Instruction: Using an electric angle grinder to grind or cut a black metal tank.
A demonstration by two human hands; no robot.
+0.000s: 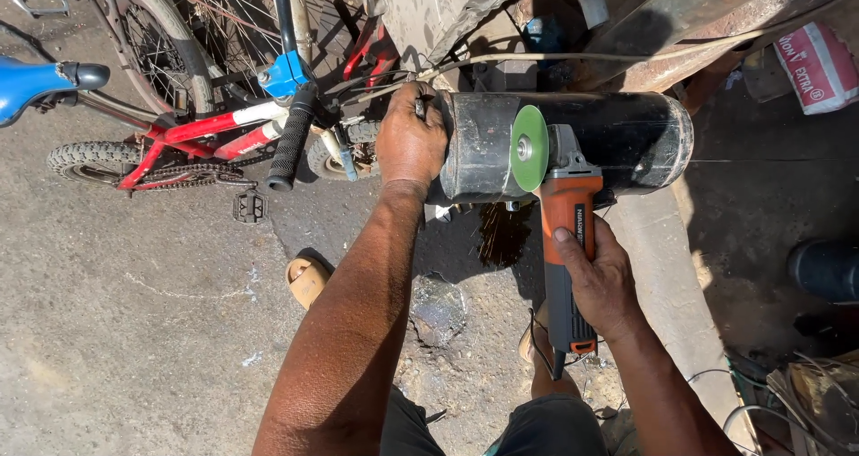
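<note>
Head view: one black metal cylinder [573,143] lying crosswise, left hand [410,143] clasped over its left end; one orange angle grinder [568,241], green disc [529,148] against the cylinder, gripped fully by right hand [601,281]. One red bicycle [197,138] beside; one sandal [306,281] below.

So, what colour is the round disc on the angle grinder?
Green disc, seen best in the head view.
</note>
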